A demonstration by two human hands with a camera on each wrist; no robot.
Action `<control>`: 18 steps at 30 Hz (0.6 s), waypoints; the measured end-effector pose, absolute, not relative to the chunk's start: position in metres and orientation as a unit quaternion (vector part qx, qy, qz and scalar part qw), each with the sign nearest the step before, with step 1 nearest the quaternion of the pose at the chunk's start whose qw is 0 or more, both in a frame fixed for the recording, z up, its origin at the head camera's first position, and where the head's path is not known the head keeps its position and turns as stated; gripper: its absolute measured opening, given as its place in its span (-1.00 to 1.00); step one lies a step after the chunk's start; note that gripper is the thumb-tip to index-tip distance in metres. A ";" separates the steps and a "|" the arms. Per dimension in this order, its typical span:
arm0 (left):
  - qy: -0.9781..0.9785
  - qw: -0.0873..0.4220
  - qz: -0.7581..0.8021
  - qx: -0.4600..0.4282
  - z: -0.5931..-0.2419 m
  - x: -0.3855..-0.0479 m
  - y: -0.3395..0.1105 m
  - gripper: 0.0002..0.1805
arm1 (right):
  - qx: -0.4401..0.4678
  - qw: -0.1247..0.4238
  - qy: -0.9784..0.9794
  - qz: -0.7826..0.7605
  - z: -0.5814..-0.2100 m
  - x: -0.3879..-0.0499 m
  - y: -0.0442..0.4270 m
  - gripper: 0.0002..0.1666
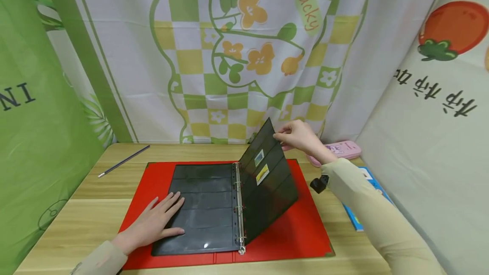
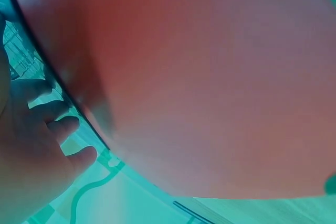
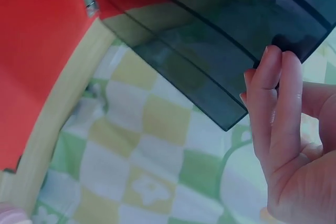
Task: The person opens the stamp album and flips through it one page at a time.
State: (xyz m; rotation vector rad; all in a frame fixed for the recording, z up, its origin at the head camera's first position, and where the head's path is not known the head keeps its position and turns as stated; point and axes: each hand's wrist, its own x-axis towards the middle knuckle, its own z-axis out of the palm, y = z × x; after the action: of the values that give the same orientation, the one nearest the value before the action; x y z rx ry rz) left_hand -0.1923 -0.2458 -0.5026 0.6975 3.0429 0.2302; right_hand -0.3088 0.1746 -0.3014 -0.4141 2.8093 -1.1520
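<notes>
A red binder lies spread on the table, with a metal ring spine down its middle. My left hand rests flat, fingers spread, on the left black pocket page. At the upper right, my right hand pinches the outer edge of a raised black pocket page, which stands tilted above the right cover. Two stamps, one bluish and one yellow, sit in that page's pockets. The right wrist view shows the thumb partly hidden behind the fingers at the dark translucent sheet.
A dark pencil lies at the table's back left. At the right are a pink case and a blue booklet, partly behind my right sleeve. Patterned curtains hang behind and beside the wooden table.
</notes>
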 end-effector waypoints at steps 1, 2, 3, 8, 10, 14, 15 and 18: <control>0.972 0.007 0.074 0.223 -0.502 -0.192 -0.246 0.06 | -0.135 0.043 0.913 -0.382 -0.299 -0.309 0.170 -0.66; 0.972 0.008 0.074 0.223 -0.502 -0.192 -0.246 0.06 | -0.134 0.048 0.910 -0.388 -0.297 -0.309 0.166 -0.66; 0.972 0.009 0.073 0.223 -0.502 -0.192 -0.246 0.06 | -0.136 0.051 0.909 -0.391 -0.296 -0.309 0.162 -0.66; 0.973 0.015 0.068 0.221 -0.501 -0.192 -0.244 0.07 | -0.139 0.059 0.909 -0.388 -0.290 -0.311 0.144 -0.68; 0.973 0.016 0.066 0.220 -0.500 -0.192 -0.244 0.07 | -0.140 0.059 0.910 -0.385 -0.288 -0.312 0.139 -0.69; 0.974 0.018 0.061 0.219 -0.498 -0.192 -0.243 0.05 | -0.143 0.057 0.910 -0.384 -0.283 -0.310 0.129 -0.70; 0.974 0.018 0.059 0.219 -0.497 -0.192 -0.242 0.05 | -0.144 0.056 0.911 -0.382 -0.282 -0.309 0.126 -0.71; 0.974 0.021 0.054 0.219 -0.492 -0.194 -0.240 0.03 | -0.152 0.054 0.912 -0.378 -0.279 -0.309 0.119 -0.70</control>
State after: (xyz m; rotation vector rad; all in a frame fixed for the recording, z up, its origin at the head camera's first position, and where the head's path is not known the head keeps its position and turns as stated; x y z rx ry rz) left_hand -0.1937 -0.2404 -0.4922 0.6804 3.0194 0.1686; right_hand -0.3088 0.1194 -0.2791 -0.4606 2.7685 -1.1487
